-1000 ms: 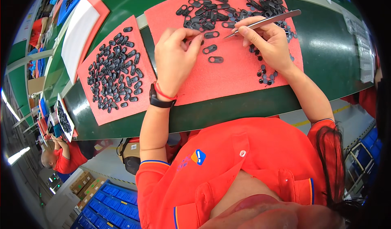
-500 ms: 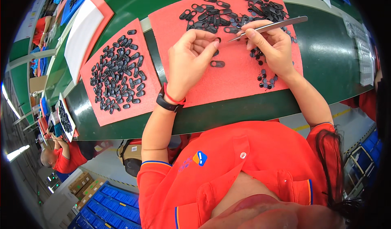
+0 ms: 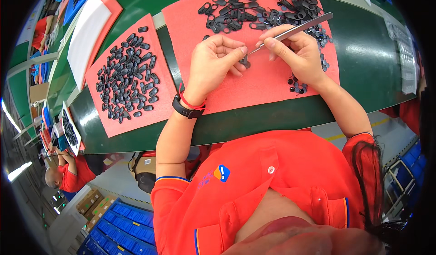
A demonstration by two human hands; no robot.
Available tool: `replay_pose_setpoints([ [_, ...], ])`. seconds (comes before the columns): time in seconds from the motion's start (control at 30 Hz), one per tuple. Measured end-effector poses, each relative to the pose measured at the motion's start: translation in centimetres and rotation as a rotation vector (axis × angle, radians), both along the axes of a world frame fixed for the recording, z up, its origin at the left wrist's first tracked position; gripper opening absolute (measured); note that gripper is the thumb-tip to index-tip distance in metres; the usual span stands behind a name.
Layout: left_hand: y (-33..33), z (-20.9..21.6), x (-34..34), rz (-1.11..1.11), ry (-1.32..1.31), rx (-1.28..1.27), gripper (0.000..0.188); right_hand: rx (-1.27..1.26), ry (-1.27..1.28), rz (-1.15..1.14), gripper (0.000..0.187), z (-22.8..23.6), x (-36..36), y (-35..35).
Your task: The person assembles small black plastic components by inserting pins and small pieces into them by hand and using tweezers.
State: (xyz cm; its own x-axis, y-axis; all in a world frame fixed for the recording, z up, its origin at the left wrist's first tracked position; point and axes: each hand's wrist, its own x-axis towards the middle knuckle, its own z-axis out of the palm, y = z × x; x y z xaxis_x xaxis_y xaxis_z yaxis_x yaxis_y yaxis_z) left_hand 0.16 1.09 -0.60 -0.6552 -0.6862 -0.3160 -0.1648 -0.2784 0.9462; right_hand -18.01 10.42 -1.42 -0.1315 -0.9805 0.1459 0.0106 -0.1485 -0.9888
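My left hand [image 3: 217,64] is closed over the middle of the large pink foam mat [image 3: 268,85], pinching a small black oval part [image 3: 245,63] that its fingers partly cover. My right hand [image 3: 297,55] grips metal tweezers [image 3: 302,26], their tips slanting down to the left thumb, at or very near the part. Beyond both hands lies a loose heap of black oval pieces with round holes [image 3: 234,21]. Small round black discs [image 3: 297,87] are scattered beside the right hand and wrist.
A smaller pink mat [image 3: 111,123] at left bears many black oval parts [image 3: 131,69]. White and pink foam sheets [image 3: 88,39] lie behind it. Clear plastic trays [image 3: 404,57] stand at the right table edge. Another person [image 3: 75,175] works far left.
My left hand has shifted slightly down and now pinches an oval part. The oval piece lying below its fingers no longer shows there. The tweezer tips have moved down and left toward the left thumb.
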Motion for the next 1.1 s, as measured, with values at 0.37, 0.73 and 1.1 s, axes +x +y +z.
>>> replay_pose_setpoints([
  [0.37,0.18,-0.07,0.0,0.005,0.025,-0.024,0.014,-0.005,0.074,0.04,0.013,-0.03,0.31,0.01],
  [0.73,0.16,-0.16,-0.02,-0.002,0.018,-0.032,0.016,0.043,0.066,0.059,0.013,-0.03,0.34,-0.02],
  [1.1,0.23,-0.21,-0.06,0.017,0.0,-0.035,0.015,0.073,0.047,0.071,0.013,-0.04,0.31,-0.08],
])
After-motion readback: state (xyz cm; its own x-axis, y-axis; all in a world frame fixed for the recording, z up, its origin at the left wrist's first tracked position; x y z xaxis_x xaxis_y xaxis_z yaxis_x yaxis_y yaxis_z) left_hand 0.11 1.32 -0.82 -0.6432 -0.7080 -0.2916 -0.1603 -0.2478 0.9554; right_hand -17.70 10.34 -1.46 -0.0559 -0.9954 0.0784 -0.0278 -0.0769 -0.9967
